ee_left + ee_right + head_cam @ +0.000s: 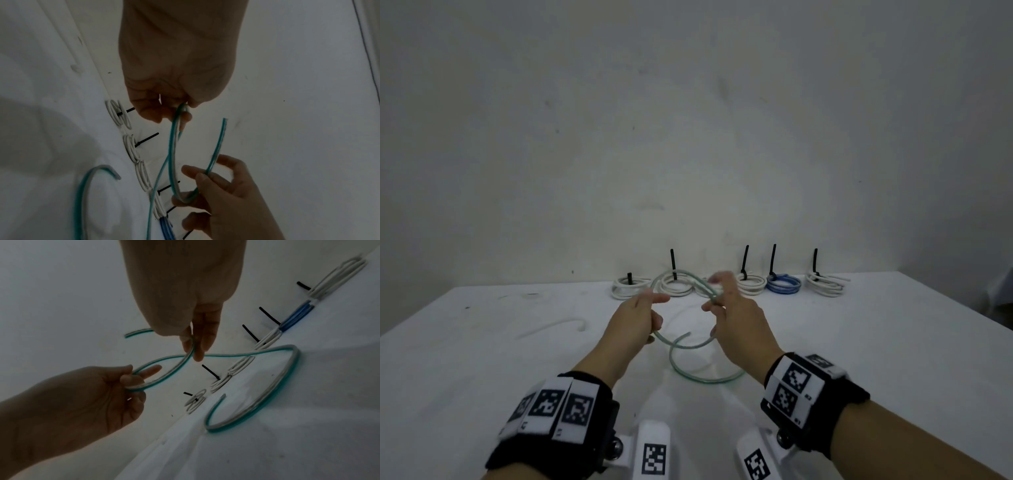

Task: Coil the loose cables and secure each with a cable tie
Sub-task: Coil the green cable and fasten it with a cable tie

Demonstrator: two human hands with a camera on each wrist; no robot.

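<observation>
Both hands are holding a green cable point(690, 346) above the white table point(859, 342): left hand point(635, 320) is gripping one bend, right hand point(736, 318) is pinching the loop. Its tail is lying on the table. Motion blur is obscuring the right fingertips point(717, 278), which are partly hiding the tied coils point(784, 284) behind.

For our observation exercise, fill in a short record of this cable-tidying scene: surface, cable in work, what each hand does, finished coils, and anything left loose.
surface: white table
cable in work: green cable, partly looped, one end lying on the table
left hand: grips one bend of the green cable
right hand: pinches the cable near its other end
finished coils: a row at the table's far edge, white coils and one blue coil, with black cable ties standing up
left loose: white cable to the left
</observation>
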